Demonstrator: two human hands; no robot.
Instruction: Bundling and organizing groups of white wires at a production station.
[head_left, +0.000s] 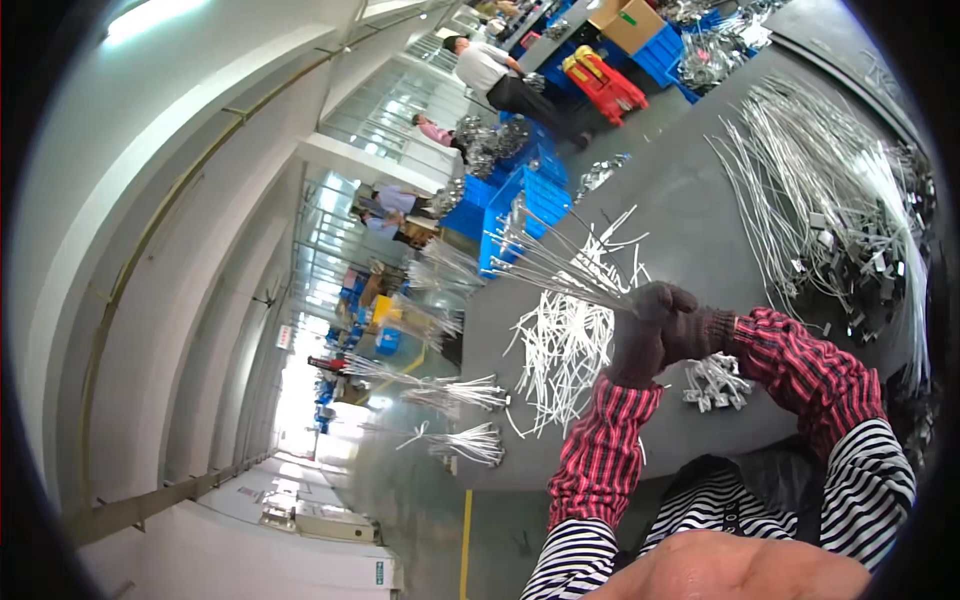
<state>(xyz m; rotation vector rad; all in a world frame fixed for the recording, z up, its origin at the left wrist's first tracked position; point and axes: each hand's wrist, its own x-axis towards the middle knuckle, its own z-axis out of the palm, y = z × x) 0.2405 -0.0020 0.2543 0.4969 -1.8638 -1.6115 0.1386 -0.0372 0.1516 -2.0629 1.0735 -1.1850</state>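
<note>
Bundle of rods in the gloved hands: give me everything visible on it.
The bundle of rods is a fan of thin, pale silver, metal-looking rods, gathered at one end and splaying toward the far end, where small tabs or fittings seem to sit; detail is too small to confirm. It is held above the grey table, over the loose white ties. The left hand and right hand, both in dark gloves, close together around the gathered end.

Both gloved hands, left hand (632, 350) and right hand (690, 330), meet over the table (690, 200) gripping a bundle of rods (545, 262) that fans out to the left, with loose ties (560, 345) lying under it, a big wire pile (830, 190) off right, crates (525, 200) behind.
</note>
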